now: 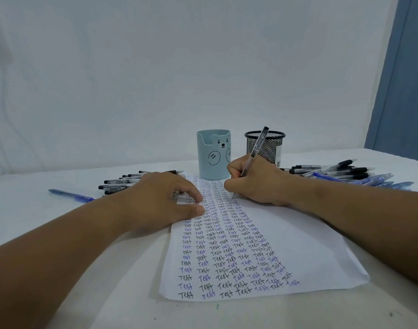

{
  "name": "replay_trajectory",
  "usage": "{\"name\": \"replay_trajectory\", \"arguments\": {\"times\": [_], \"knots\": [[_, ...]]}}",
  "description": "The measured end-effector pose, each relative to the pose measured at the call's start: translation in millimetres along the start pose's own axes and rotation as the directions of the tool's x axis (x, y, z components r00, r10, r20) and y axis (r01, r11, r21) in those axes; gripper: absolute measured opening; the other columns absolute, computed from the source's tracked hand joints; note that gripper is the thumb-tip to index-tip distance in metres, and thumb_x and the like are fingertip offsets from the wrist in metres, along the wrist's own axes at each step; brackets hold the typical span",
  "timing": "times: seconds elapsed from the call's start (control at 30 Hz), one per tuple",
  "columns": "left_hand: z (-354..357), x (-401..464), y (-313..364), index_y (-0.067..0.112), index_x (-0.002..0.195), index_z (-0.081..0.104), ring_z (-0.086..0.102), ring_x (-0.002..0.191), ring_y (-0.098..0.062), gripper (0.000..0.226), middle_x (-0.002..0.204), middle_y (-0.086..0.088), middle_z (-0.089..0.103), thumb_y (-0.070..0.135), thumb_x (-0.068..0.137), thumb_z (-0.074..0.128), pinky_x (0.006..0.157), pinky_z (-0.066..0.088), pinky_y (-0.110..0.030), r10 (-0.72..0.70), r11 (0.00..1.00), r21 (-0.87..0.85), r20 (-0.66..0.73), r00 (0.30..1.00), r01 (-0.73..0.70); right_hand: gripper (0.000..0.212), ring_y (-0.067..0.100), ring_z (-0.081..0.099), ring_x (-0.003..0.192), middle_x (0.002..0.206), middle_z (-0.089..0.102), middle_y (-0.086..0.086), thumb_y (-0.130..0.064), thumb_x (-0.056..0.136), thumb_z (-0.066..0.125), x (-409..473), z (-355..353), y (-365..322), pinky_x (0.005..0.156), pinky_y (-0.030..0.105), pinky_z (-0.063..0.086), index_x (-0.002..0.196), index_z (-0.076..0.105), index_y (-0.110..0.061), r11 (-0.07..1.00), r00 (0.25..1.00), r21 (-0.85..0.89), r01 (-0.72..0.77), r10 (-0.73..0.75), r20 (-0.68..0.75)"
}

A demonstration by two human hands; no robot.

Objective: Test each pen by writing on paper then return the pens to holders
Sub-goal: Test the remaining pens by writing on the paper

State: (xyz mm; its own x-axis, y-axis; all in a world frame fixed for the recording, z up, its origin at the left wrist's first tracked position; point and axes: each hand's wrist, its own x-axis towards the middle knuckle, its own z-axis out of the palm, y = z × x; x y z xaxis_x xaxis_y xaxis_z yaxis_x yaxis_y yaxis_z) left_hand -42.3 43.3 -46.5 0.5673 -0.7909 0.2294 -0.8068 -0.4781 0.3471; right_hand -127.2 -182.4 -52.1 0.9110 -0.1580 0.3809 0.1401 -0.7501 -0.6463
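Note:
A white sheet of paper [295, 245] lies in front of me, covered with several columns of the word "Test" in black and blue ink. My right hand [255, 184] grips a clear black-capped pen [256, 148] with its tip down on the far part of the sheet. My left hand [160, 198] rests flat on the sheet's left edge, fingers pressing it down. Behind the paper stand a light blue bear-face holder [214, 154] and a black mesh holder [266, 148].
A pile of black pens [122, 182] lies left of the holders, with one blue pen [70, 194] further left. On the right lies a larger pile of black and blue pens [345, 174]. A white wall and a blue door frame stand behind the table.

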Motion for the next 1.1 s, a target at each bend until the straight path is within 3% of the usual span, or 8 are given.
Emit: {"name": "replay_trajectory", "arguments": {"times": [0.3,0.43,0.6,0.77,0.9,1.0,1.1], "knots": [[-0.7,-0.3,1.0,0.049,0.102,0.071,0.056,0.107,0.002,0.028,0.109,0.023,0.065,0.063,0.078,0.071,0.097,0.043,-0.026,-0.009,1.0,-0.002,0.003,1.0,0.009,0.042,0.008,0.027,0.049,0.053,0.029,-0.003,-0.01,0.08,0.066,0.2,-0.6,-0.1,0.051,0.023,0.027,0.054,0.033,-0.019,0.999,1.0,-0.05,0.007,-0.007,0.011],[-1.0,0.7,1.7,0.048,0.102,0.071,0.056,0.109,-0.001,0.028,0.111,0.021,0.065,0.062,0.078,0.071,0.1,0.043,-0.028,-0.013,1.0,0.006,0.005,1.0,0.013,0.04,0.006,0.028,0.048,0.051,0.03,-0.007,-0.008,0.081,0.064,-0.5,0.4,-1.3,0.047,0.015,0.026,0.056,0.033,-0.018,0.996,0.999,-0.081,0.039,-0.04,-0.018],[-0.8,0.5,0.7,0.048,0.103,0.071,0.055,0.111,-0.001,0.028,0.112,0.022,0.065,0.062,0.078,0.071,0.104,0.043,-0.031,-0.016,1.0,0.007,0.01,1.0,0.016,0.043,0.009,0.026,0.05,0.052,0.027,-0.005,-0.007,0.08,0.064,0.3,-0.3,0.7,0.051,0.023,0.027,0.054,0.031,-0.02,0.999,1.0,-0.044,0.018,-0.018,-0.004],[-0.4,1.5,-0.7,0.048,0.1,0.072,0.055,0.113,0.0,0.027,0.112,0.023,0.066,0.062,0.077,0.072,0.105,0.042,-0.03,-0.017,1.0,-0.012,-0.001,1.0,0.017,0.043,0.007,0.027,0.049,0.05,0.028,-0.008,-0.007,0.08,0.064,-0.1,1.5,-2.8,0.047,0.017,0.026,0.055,0.031,-0.019,0.996,0.999,-0.08,0.03,-0.032,-0.018],[0.0,1.3,-1.9,0.052,0.101,0.071,0.055,0.112,0.001,0.028,0.111,0.024,0.066,0.065,0.076,0.071,0.105,0.043,-0.033,-0.003,1.0,-0.017,0.001,1.0,0.003,0.041,0.007,0.028,0.048,0.05,0.029,-0.006,-0.007,0.081,0.064,-0.8,1.8,-1.5,0.047,0.02,0.027,0.056,0.033,-0.017,0.993,0.997,-0.109,0.048,-0.054,-0.049],[-0.3,0.6,-3.0,0.052,0.101,0.071,0.054,0.112,0.003,0.027,0.111,0.026,0.065,0.065,0.077,0.071,0.102,0.042,-0.028,-0.004,1.0,-0.029,0.006,1.0,0.005,0.046,0.011,0.031,0.046,0.053,0.035,0.004,-0.025,0.092,0.067,-2.5,0.8,-0.5,0.047,0.022,0.032,0.057,0.04,-0.011,0.997,0.989,0.081,0.01,0.002,-0.148],[-0.5,0.8,-4.6,0.054,0.101,0.07,0.053,0.112,0.005,0.03,0.112,0.028,0.064,0.068,0.075,0.07,0.096,0.04,-0.024,0.0,0.999,-0.032,0.01,1.0,0.001,0.057,0.021,0.025,0.053,0.061,0.032,0.011,-0.044,0.099,0.055,0.3,-3.1,-2.9,0.052,0.029,0.027,0.063,0.038,-0.003,0.961,0.961,0.274,0.046,0.033,-0.275]]}}
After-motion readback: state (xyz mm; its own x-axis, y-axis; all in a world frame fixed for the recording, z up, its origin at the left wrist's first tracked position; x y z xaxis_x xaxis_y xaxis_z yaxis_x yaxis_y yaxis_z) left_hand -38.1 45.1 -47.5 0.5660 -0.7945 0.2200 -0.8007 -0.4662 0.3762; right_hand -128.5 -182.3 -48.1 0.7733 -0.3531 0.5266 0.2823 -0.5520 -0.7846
